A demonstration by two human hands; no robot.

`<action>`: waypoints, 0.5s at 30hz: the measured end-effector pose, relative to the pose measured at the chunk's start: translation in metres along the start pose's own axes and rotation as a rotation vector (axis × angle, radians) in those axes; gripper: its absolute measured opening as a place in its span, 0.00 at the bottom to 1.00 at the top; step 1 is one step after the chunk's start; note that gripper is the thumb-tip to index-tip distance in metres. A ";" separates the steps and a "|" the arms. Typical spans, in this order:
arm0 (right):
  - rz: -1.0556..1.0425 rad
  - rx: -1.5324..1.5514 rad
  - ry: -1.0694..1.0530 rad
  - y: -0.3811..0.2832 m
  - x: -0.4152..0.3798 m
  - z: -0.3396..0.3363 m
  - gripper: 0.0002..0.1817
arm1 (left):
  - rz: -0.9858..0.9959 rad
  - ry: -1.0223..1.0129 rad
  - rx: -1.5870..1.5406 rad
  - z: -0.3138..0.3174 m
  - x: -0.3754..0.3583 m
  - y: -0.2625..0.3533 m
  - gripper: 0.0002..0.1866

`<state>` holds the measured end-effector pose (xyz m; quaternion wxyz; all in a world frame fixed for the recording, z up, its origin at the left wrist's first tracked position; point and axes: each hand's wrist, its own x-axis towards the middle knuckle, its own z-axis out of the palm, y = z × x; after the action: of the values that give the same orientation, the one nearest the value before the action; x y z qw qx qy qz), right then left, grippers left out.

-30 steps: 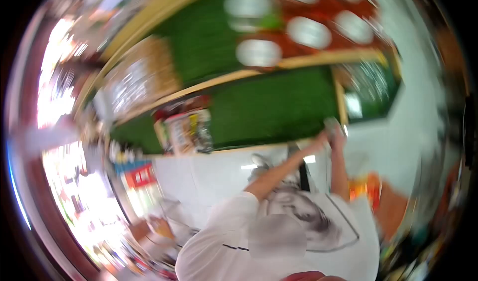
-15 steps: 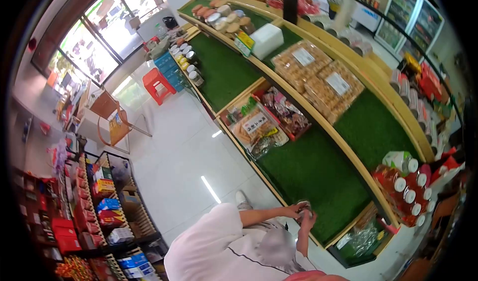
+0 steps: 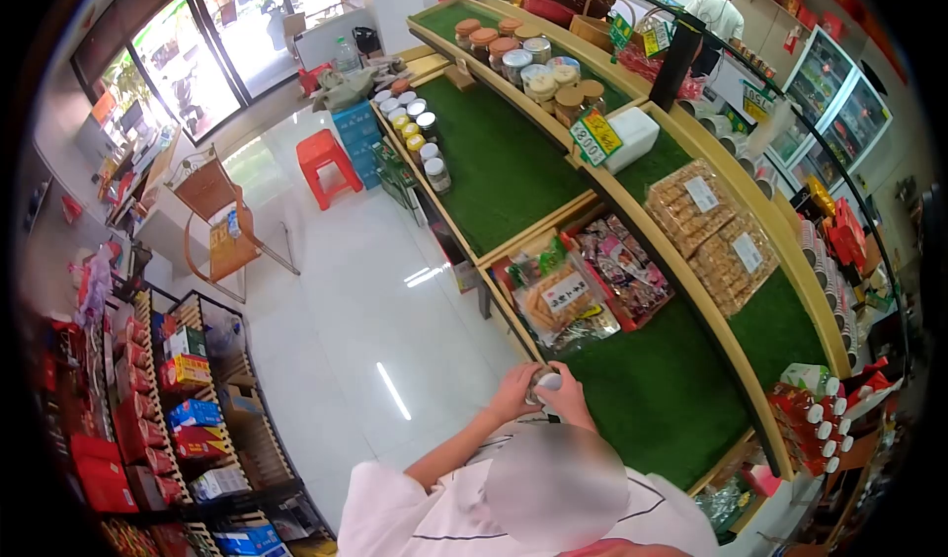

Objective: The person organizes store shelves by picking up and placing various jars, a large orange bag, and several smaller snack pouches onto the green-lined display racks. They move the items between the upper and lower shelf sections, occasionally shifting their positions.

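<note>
My left hand and my right hand are both closed around a small jar, held above the front edge of the green-lined display shelf. Fingers cover much of the jar, though a pale, round end shows between them. Just beyond my hands lie a clear bag of snack sticks and a red box of wrapped sweets. Farther along the same shelf, several small jars with white and yellow lids stand in rows.
Bagged snack blocks and a white box sit on the upper tier. Bottles with white caps stand at the right. A red stool and a chair are on the floor at left. Another person stands at the back.
The view has shifted, showing more of the far shelf and another person. My hands, still around the jar, have moved left along the shelf, closer to the snack bag.
</note>
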<state>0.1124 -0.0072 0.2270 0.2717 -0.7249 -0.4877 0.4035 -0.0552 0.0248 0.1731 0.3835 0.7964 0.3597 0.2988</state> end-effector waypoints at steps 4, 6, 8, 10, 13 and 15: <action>-0.163 -0.092 -0.059 -0.077 0.038 0.018 0.42 | -0.131 0.306 0.043 -0.044 0.010 -0.006 0.46; -0.291 -0.078 -0.030 -0.094 0.061 0.027 0.44 | -0.151 0.454 0.040 -0.057 0.025 -0.017 0.44; -0.444 -0.150 0.073 -0.120 0.083 0.030 0.45 | -0.175 0.514 0.018 -0.076 0.051 -0.028 0.42; -0.489 -0.065 0.143 -0.148 0.108 0.030 0.46 | -0.172 0.524 0.029 -0.099 0.087 -0.038 0.40; -0.329 0.144 0.068 -0.189 0.152 0.009 0.44 | -0.120 0.474 0.073 -0.140 0.150 -0.042 0.38; -0.354 0.132 0.153 -0.213 0.184 -0.006 0.44 | -0.075 0.456 0.071 -0.165 0.196 -0.037 0.36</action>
<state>0.0501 0.2432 0.3393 0.4216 -0.6372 -0.5578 0.3242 -0.0814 0.2638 0.2690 0.2748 0.7073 0.4767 0.4438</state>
